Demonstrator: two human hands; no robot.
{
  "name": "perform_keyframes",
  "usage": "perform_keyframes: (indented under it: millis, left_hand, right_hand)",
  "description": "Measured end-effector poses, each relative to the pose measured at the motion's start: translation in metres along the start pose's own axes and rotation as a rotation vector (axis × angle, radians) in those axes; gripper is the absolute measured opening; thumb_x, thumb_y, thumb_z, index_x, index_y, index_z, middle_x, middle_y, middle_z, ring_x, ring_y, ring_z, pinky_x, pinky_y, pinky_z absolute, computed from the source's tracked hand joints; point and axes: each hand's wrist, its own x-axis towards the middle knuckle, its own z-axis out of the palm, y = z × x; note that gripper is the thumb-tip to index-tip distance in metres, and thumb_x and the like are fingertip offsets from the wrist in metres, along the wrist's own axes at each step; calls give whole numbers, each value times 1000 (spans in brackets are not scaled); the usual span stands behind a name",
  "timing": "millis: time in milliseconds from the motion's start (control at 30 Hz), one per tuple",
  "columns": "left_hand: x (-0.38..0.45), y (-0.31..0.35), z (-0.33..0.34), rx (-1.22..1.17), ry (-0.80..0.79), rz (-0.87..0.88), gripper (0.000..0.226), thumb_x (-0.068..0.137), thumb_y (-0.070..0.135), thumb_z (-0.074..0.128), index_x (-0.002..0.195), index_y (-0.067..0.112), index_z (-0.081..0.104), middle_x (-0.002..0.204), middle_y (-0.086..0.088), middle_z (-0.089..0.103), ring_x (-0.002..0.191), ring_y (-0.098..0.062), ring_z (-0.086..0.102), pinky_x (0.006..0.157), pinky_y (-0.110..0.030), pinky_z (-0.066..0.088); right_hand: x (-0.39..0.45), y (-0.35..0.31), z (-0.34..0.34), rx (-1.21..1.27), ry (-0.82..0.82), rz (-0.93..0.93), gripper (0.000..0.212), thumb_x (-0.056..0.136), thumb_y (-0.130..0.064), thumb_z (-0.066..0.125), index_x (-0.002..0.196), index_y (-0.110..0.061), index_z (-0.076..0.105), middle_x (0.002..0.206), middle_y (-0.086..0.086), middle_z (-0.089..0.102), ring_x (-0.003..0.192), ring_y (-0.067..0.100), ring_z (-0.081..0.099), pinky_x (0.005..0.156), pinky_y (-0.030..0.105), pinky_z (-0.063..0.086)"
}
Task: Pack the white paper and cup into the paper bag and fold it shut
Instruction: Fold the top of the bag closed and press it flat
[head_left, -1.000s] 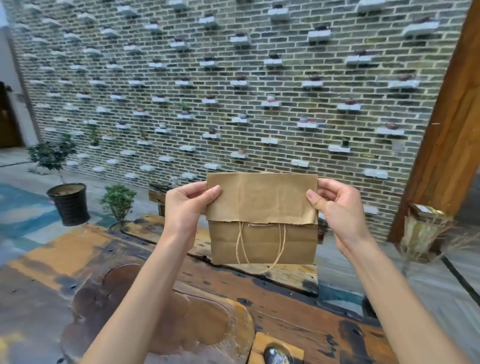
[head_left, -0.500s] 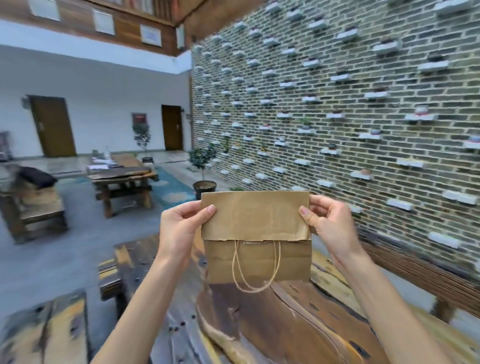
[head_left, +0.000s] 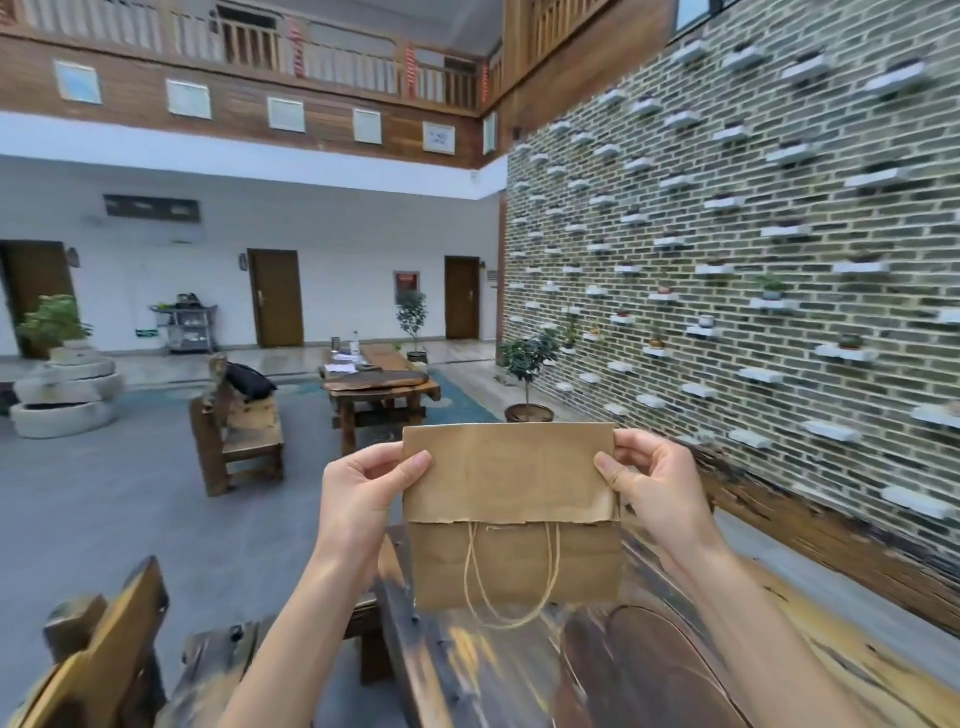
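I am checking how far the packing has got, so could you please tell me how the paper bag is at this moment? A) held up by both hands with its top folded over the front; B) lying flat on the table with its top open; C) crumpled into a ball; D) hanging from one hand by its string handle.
A: the left hand and right hand pinch the paper bag upright at its top corners, the folded flap covering the front, with the string handle dangling below it.

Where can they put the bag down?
Probably the bare dark wooden table right below the paper bag, between the two forearms. The far table looks cluttered. Both hands, left and right, pinch the bag's folded top.
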Motion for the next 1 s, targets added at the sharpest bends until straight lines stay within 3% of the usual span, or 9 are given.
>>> perform_keyframes:
  millis: [100, 400, 600, 733, 900, 1000]
  left_hand:
    - [26, -10, -24, -1, 33, -8, 14, 78, 8, 77, 92, 7, 80, 94, -14, 79, 91, -28, 72, 95, -48, 55]
    - [121, -55, -83, 30, 89, 24, 14, 80, 8, 76, 93, 8, 80, 94, -12, 79, 89, -25, 74, 88, -41, 57]
    - [212, -95, -106, 80, 67, 27, 12, 80, 7, 76, 92, 7, 80, 91, -11, 80, 83, -20, 74, 83, -37, 57]
    - [283, -124, -112, 107, 42, 14, 13, 80, 8, 76, 93, 9, 79, 92, -10, 80, 85, -20, 74, 83, -35, 58]
    - [369, -156, -112, 95, 5, -10, 12, 80, 8, 76, 92, 9, 79, 91, -10, 80, 84, -19, 74, 81, -33, 58]
    - [413, -176, -109, 77, -23, -30, 12, 80, 8, 76, 91, 8, 79, 91, -11, 80, 85, -21, 74, 83, -35, 59]
  right_hand:
    - [25, 16, 35, 7, -49, 4, 21, 88, 4, 66, 96, -16, 72, 101, 25, 71, 82, 23, 68, 87, 49, 57]
    - [116, 66, 131, 42, -110, -6, 28, 89, 3, 66, 85, -24, 73, 75, -4, 75, 74, 13, 70, 68, 30, 58]
    - [192, 110, 184, 54, -128, -31, 24, 89, 2, 66, 92, -22, 71, 90, 8, 75, 78, 15, 69, 72, 29, 59]
    - [252, 140, 214, 66, -110, -4, 21, 88, 4, 66, 98, -14, 71, 91, 10, 74, 71, 6, 70, 65, 19, 58]
    - [324, 167, 241, 55, -93, 3, 24, 87, 6, 65, 94, -16, 72, 86, 7, 73, 81, 19, 68, 82, 41, 58]
    - [357, 180, 252, 43, -72, 4, 27, 88, 7, 64, 91, -18, 72, 81, 2, 74, 79, 17, 68, 83, 44, 56]
